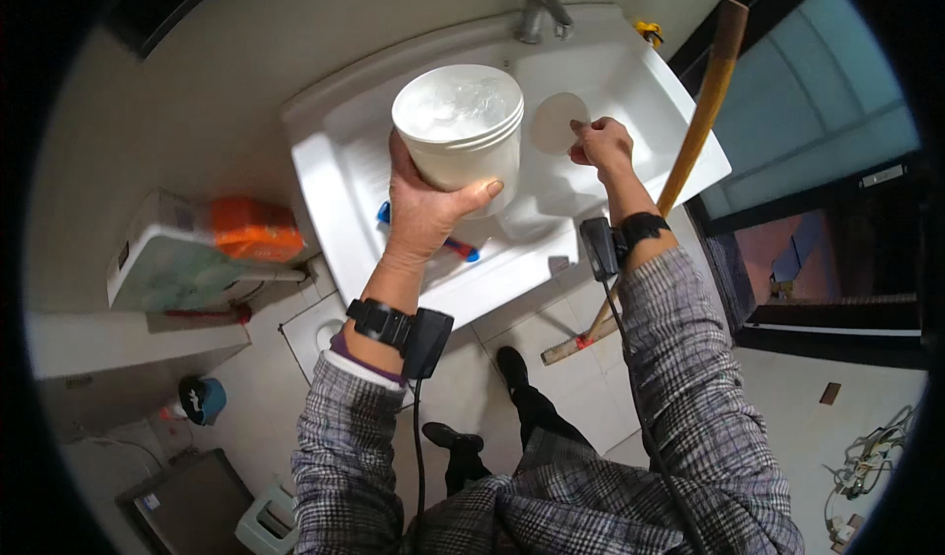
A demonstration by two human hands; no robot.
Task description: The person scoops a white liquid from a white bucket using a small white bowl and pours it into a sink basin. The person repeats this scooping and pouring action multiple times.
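Note:
My left hand (431, 196) grips a white plastic bucket (463, 166) from its near left side, with the thumb across the front. The bucket is held over the white sink (335, 211), and clear, glinting contents that look like water show inside it. To the right of the bucket, my right hand (602, 147) is closed in a pinch at the edge of a pale round disc (557, 124). The disc looks like a lid, over the basin. Partly hidden behind my left wrist, a blue and red handled tool (461, 250) lies in the sink.
A chrome faucet (542, 9) stands at the sink's back edge. A wooden-handled broom or squeegee (701, 112) leans against the sink's right side. An orange packet (258, 228) sits at left; a dark glass-paned door (817, 112) is at right. Cables (874, 452) lie on the floor.

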